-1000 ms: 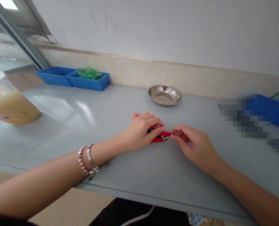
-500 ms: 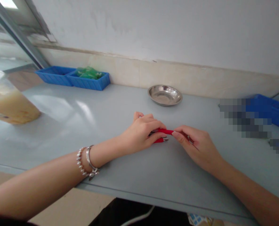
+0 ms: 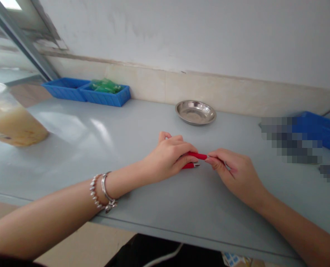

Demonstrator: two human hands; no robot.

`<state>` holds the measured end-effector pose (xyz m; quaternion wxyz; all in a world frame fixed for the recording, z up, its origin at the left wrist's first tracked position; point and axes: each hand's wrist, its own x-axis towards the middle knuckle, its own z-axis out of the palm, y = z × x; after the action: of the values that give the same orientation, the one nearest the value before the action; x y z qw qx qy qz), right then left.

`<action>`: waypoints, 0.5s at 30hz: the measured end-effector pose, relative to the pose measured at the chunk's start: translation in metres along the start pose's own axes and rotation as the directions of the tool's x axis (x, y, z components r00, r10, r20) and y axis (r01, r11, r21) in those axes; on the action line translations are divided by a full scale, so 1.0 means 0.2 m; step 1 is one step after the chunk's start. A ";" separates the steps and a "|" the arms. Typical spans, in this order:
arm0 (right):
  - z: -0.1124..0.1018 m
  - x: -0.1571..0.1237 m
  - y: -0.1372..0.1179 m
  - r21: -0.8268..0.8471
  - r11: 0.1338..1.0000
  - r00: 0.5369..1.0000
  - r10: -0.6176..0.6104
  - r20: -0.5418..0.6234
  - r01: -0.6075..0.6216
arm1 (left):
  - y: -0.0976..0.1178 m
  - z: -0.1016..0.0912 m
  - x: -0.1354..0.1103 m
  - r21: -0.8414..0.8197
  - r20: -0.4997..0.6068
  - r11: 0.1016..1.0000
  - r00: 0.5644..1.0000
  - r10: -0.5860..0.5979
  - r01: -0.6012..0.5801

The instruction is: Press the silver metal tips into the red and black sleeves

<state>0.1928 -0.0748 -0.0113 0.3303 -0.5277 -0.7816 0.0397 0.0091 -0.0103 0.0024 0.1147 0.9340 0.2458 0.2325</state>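
On the left, the left hand (image 3: 169,155) curls over the bench (image 3: 165,207), thumb and fingers closed round the upper red pen (image 3: 199,155). The lower red pen (image 3: 189,165) pokes out beneath, metal tip rightward; whether that hand grips it too, I cannot tell. The upper red pen spans the gap between the hands, probably light and stiff, its slim barrel perhaps a little slick and inclined to roll. The red body looks the surest hold; the narrow tip suits only a gentle pinch. Furthest right, the right hand (image 3: 234,167) pinches that tip end between thumb and fingertips
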 end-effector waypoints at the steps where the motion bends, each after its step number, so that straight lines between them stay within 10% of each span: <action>1: 0.00 0.00 0.00 -0.003 1.000 1.000 -0.012 -0.005 0.012 | 0.00 0.00 0.00 0.000 -0.002 1.000 1.000 0.003 -0.003; 15: 0.00 -0.01 0.01 -0.038 0.994 0.994 0.105 -0.030 -0.106 | 0.00 0.00 0.00 0.033 0.016 0.999 0.999 -0.036 0.035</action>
<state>0.1949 -0.0750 -0.0128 0.3280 -0.5752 -0.7486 0.0346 0.0094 -0.0105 0.0020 0.1058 0.9331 0.2652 0.2187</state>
